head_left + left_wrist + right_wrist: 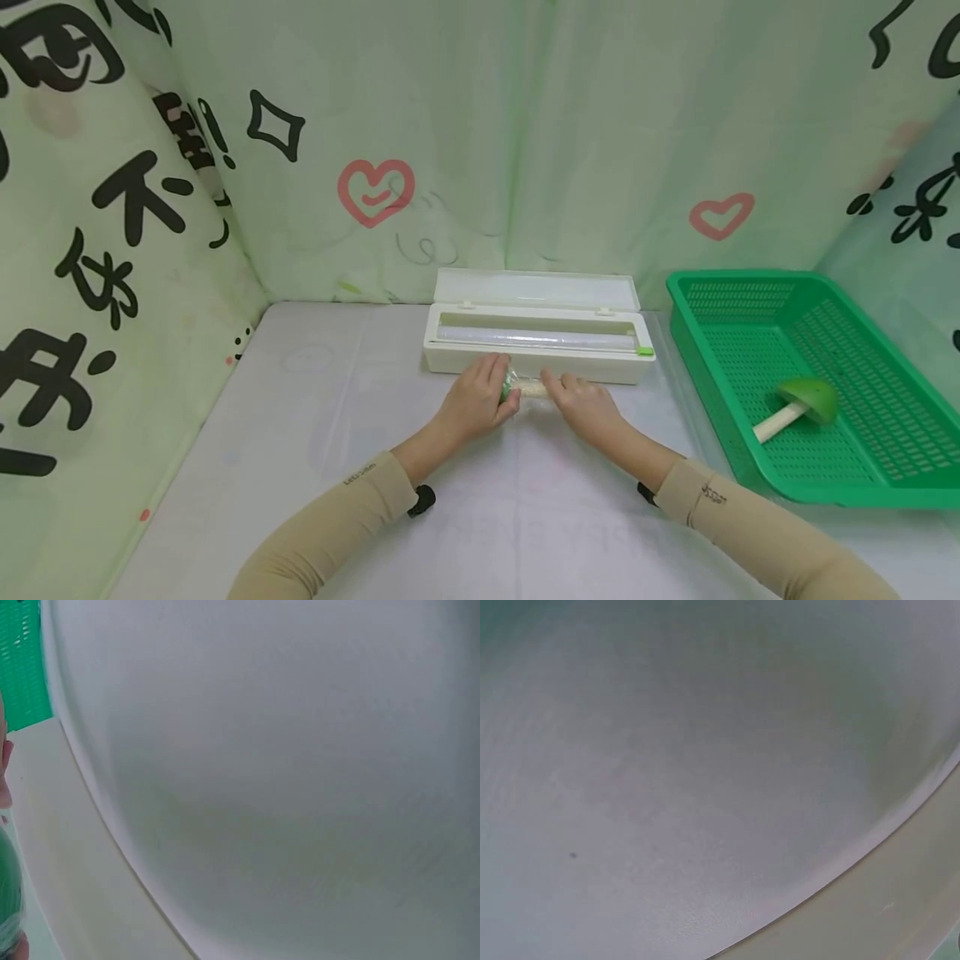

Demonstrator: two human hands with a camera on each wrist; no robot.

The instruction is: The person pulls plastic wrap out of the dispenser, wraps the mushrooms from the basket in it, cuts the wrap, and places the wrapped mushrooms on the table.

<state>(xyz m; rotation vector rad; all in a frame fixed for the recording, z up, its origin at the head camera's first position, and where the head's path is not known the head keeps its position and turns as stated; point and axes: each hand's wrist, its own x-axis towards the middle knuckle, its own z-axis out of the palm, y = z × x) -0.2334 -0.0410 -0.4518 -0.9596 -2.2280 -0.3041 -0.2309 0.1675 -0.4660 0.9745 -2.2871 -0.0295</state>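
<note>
Both hands hold a toy mushroom (531, 388) with a pale stem and a green cap, with clear film around it. My left hand (476, 398) grips it at the cap end, and my right hand (588, 408) pinches the stem end. In the left wrist view, part of the green cap (9, 889) shows at the left edge. Just behind the hands stands a white cling film dispenser (600, 372), its lid (536, 289) raised and a film roll (536, 337) inside. The right wrist view shows no hand.
On the right sits a green plastic basket (750, 450) holding another green-capped mushroom (817, 398). A green slider (644, 351) is at the dispenser's right end. White cloth covers the table (337, 383). Printed pale green curtains (562, 167) enclose the back and sides.
</note>
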